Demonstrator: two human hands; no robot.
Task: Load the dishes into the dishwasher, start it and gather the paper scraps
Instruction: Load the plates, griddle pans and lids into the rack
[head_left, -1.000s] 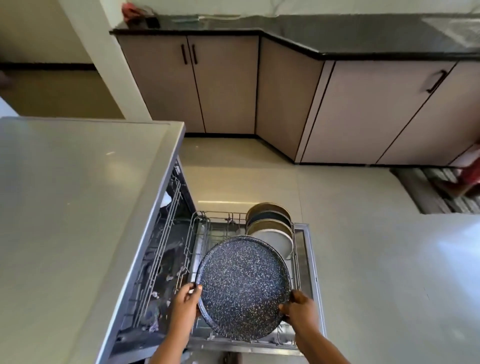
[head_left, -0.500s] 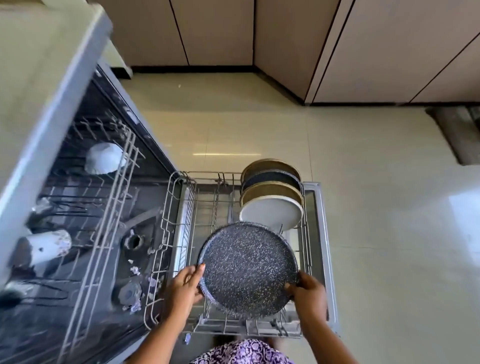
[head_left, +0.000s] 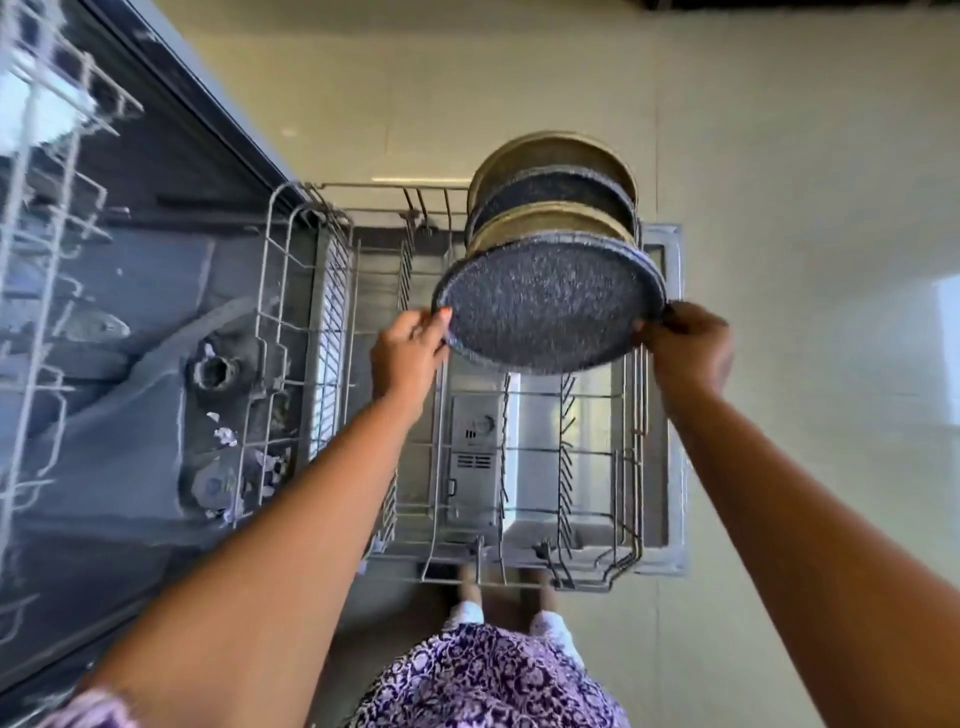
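Speckled plate (head_left: 550, 306) tilts above the lower rack (head_left: 279, 332), just before standing plates (head_left: 553, 156).

Home kitchen: open dishwasher (head_left: 156, 322), pulled-out rack (head_left: 441, 467) (plates (head_left: 550, 176) upright), tiled floor (head_left: 805, 156).

Bright daylight, glare on floor (head_left: 831, 156); motion blur, edges stretched by wide-angle
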